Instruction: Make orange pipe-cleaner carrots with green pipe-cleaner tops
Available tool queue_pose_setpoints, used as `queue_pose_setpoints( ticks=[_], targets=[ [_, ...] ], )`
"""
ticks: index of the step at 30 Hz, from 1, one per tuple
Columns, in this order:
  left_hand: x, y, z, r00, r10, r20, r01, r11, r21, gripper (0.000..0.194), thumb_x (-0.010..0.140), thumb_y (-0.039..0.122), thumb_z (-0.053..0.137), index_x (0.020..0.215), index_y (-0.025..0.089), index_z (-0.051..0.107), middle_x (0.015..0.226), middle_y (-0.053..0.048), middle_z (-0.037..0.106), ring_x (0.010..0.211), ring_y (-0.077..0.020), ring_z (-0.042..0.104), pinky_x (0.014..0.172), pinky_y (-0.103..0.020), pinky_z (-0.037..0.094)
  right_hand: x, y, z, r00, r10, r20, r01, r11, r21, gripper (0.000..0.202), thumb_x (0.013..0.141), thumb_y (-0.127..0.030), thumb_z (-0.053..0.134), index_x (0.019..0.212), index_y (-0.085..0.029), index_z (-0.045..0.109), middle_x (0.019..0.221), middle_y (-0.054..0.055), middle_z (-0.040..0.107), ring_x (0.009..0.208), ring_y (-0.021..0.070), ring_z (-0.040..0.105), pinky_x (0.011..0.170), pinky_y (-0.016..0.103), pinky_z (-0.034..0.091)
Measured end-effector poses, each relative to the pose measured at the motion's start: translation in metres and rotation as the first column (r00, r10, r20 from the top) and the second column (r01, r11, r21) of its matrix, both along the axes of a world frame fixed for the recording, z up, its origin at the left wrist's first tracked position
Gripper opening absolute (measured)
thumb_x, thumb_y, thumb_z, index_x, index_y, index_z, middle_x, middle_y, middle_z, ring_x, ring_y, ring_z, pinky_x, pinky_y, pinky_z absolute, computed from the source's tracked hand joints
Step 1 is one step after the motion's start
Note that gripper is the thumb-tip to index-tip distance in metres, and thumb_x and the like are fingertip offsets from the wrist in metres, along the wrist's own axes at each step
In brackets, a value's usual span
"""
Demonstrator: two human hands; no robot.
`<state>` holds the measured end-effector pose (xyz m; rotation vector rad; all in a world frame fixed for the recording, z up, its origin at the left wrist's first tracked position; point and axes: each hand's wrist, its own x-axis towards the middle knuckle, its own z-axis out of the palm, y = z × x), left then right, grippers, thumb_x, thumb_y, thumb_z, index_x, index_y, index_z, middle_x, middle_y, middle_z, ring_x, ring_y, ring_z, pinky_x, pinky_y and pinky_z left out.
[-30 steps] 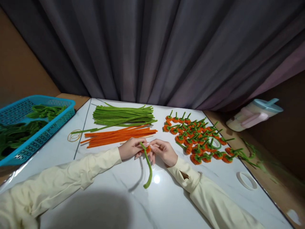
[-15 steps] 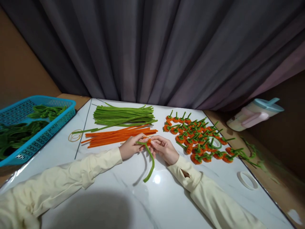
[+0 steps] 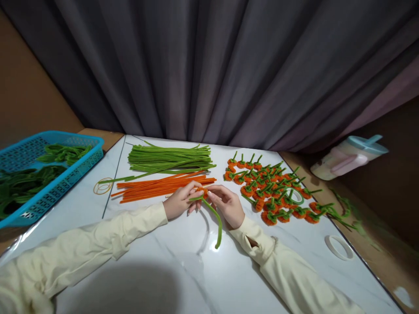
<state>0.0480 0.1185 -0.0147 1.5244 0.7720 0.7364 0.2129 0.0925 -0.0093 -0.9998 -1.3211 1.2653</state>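
Between my two hands is a small orange pipe-cleaner flower [image 3: 204, 192] with a green pipe cleaner [image 3: 218, 222] attached, its long end curving down toward me. My left hand [image 3: 181, 199] pinches the flower and the short green end from the left. My right hand [image 3: 227, 205] has its fingers closed against the flower's right side. Just beyond my hands lie a bundle of orange pipe cleaners [image 3: 140, 190] and a bundle of green pipe cleaners [image 3: 168, 157]. To the right, several finished-looking orange flowers with green stems [image 3: 270, 218] sit grouped together.
A blue basket [image 3: 65, 181] of green looped pieces stands at the left. Near it lie thin yellow rings [image 3: 103, 186]. On the right are a green tape roll [image 3: 296, 196], a white ring [image 3: 339, 247], green scraps [image 3: 342, 205] and a lidded cup [image 3: 347, 158]. A dark curtain [image 3: 203, 74] hangs behind the table.
The long end of the green pipe cleaner has swung to the right. My right fingers have shifted slightly around the flower; my left hand stays nearly in place.
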Motion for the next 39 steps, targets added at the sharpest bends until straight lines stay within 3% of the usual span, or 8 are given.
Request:
queue_pose_setpoints(
  ticks=[7, 11, 14, 18, 27, 31, 36, 39],
  targets=[
    [-0.004, 0.0, 0.007, 0.985, -0.031, 0.167, 0.055, 0.989, -0.14, 0.027, 0.08, 0.035, 0.053, 0.096, 0.019, 0.038, 0.069, 0.001, 0.058, 0.042, -0.0067, 0.049, 0.036, -0.016, 0.034, 0.004, -0.002, -0.003, 0.969, -0.094, 0.229, 0.024, 0.957, 0.289, 0.013, 0.079, -0.025, 0.056, 0.091, -0.018, 0.056, 0.083, 0.005, 0.06, 0.073, 0.0138, 0.058, 0.057, 0.023, 0.051],
    [-0.005, 0.007, 0.015, 0.92, -0.009, 0.393, 0.144, 0.937, -0.317, 0.037, 0.071, 0.034, 0.063, 0.098, 0.015, 0.047, 0.089, -0.007, 0.059, 0.074, -0.016, 0.059, 0.049, -0.02, 0.043, 0.009, -0.007, 0.0, 0.852, -0.398, 0.339, 0.02, 0.673, 0.74, 0.025, 0.08, -0.008, 0.049, 0.102, -0.019, 0.056, 0.093, 0.009, 0.06, 0.085, 0.0167, 0.057, 0.067, 0.027, 0.05],
    [-0.004, 0.009, 0.017, 0.914, 0.125, 0.387, 0.01, 0.944, -0.329, 0.028, 0.072, 0.033, 0.063, 0.087, 0.012, 0.054, 0.077, -0.004, 0.057, 0.069, -0.0097, 0.055, 0.053, -0.016, 0.041, 0.013, -0.01, -0.001, 0.757, -0.546, 0.36, -0.092, 0.457, 0.885, 0.04, 0.079, -0.002, 0.048, 0.116, -0.02, 0.05, 0.094, 0.011, 0.06, 0.086, 0.0189, 0.057, 0.068, 0.031, 0.048],
    [-0.007, 0.007, 0.015, 0.951, 0.19, 0.244, -0.126, 0.958, -0.258, 0.027, 0.076, 0.038, 0.059, 0.069, 0.013, 0.05, 0.047, 0.005, 0.047, 0.034, -0.002, 0.037, 0.033, -0.013, 0.026, 0.018, -0.011, 0.002, 0.631, -0.645, 0.431, -0.277, 0.331, 0.902, 0.044, 0.08, -0.003, 0.046, 0.121, -0.02, 0.047, 0.082, 0.008, 0.061, 0.076, 0.0187, 0.056, 0.058, 0.03, 0.043],
    [-0.01, 0.0, 0.02, 0.966, -0.158, 0.204, 0.213, 0.933, -0.291, 0.033, 0.076, 0.039, 0.058, 0.067, 0.007, 0.057, 0.056, -0.008, 0.064, 0.035, -0.0117, 0.055, 0.03, -0.018, 0.037, 0.015, -0.015, 0.019, 0.519, -0.766, 0.38, -0.488, 0.099, 0.867, 0.02, 0.078, -0.007, 0.053, 0.088, -0.021, 0.061, 0.073, 0.004, 0.064, 0.068, 0.0153, 0.055, 0.057, 0.029, 0.041],
    [-0.01, 0.0, 0.018, 0.978, -0.013, 0.207, 0.069, 0.961, -0.267, 0.035, 0.079, 0.041, 0.052, 0.064, 0.01, 0.054, 0.045, -0.002, 0.056, 0.029, -0.0067, 0.044, 0.029, -0.016, 0.032, 0.011, -0.017, 0.012, 0.609, -0.696, 0.38, -0.314, 0.229, 0.921, 0.024, 0.079, -0.006, 0.051, 0.098, -0.019, 0.057, 0.086, 0.008, 0.064, 0.079, 0.0173, 0.055, 0.063, 0.031, 0.042],
    [-0.007, -0.001, 0.02, 0.952, 0.195, 0.234, -0.189, 0.981, -0.05, 0.019, 0.075, 0.031, 0.059, 0.085, 0.014, 0.06, 0.075, -0.002, 0.061, 0.059, -0.0081, 0.054, 0.048, -0.016, 0.041, 0.004, -0.014, 0.004, 0.84, -0.365, 0.401, 0.015, 0.755, 0.656, 0.014, 0.081, -0.015, 0.05, 0.094, -0.019, 0.052, 0.08, 0.006, 0.059, 0.067, 0.0139, 0.053, 0.058, 0.027, 0.045],
    [-0.004, 0.0, 0.021, 0.979, 0.121, 0.164, -0.121, 0.993, -0.011, 0.022, 0.073, 0.027, 0.062, 0.091, 0.014, 0.061, 0.09, -0.005, 0.061, 0.078, -0.0134, 0.057, 0.06, -0.019, 0.045, 0.001, -0.011, 0.001, 0.933, -0.141, 0.332, 0.024, 0.943, 0.333, 0.01, 0.08, -0.025, 0.055, 0.087, -0.019, 0.052, 0.072, 0.002, 0.055, 0.056, 0.0108, 0.05, 0.049, 0.023, 0.043]
  ],
)
